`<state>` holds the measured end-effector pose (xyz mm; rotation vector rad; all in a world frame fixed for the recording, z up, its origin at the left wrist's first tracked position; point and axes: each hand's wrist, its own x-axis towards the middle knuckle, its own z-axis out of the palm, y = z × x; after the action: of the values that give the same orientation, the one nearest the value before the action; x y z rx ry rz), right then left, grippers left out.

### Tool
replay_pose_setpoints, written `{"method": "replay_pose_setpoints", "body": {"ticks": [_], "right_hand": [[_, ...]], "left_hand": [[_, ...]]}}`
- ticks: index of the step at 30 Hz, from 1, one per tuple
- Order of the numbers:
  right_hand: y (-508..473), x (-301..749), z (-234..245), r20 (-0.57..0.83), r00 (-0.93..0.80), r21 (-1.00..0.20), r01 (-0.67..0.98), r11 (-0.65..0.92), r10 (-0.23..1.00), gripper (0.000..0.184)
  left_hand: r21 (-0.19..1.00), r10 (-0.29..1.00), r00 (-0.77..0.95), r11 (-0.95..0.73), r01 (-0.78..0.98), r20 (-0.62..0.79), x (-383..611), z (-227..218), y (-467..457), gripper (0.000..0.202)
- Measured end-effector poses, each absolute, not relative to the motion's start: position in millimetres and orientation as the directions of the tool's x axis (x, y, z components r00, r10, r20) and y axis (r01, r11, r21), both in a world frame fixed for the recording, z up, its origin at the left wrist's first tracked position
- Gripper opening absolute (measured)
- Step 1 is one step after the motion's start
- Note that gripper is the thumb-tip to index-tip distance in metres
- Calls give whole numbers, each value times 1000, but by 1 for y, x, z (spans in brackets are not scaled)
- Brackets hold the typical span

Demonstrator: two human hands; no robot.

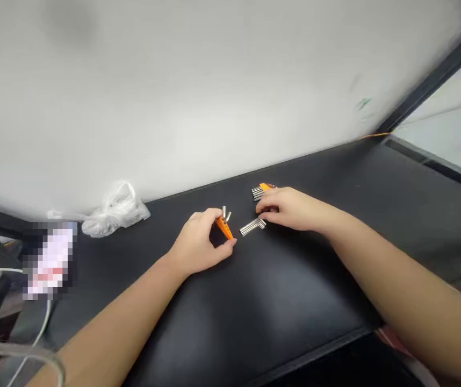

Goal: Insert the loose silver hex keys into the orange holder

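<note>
Left grip pinches orange holder; right grip touches hex keys.

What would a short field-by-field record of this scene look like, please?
Left: left hand closed around an orange hex key holder, two keys sticking up from it
Right: right hand with fingertips on the loose hex keys lying bundled on the table
Behind right hand: second orange holder with keys in it
Surface: black table
Far left: clear plastic bag against the white wall
</note>
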<state>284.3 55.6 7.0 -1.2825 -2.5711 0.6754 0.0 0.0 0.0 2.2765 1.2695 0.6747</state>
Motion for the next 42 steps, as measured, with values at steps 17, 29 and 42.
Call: {"method": "replay_pose_setpoints", "body": {"ticks": [17,29,42], "right_hand": [[50,277,-2,-36,-514,-578,711,402,857,6],[23,253,19,462,-632,-573,323,753,622,12],[20,252,15,485,-676,-359,425,831,556,24]], "left_hand": [[524,876,430,-477,705,219,0,0,1,47],[584,875,451,-461,668,176,2,-4,4,42],[512,841,495,-530,676,219,1,-1,5,43]]}}
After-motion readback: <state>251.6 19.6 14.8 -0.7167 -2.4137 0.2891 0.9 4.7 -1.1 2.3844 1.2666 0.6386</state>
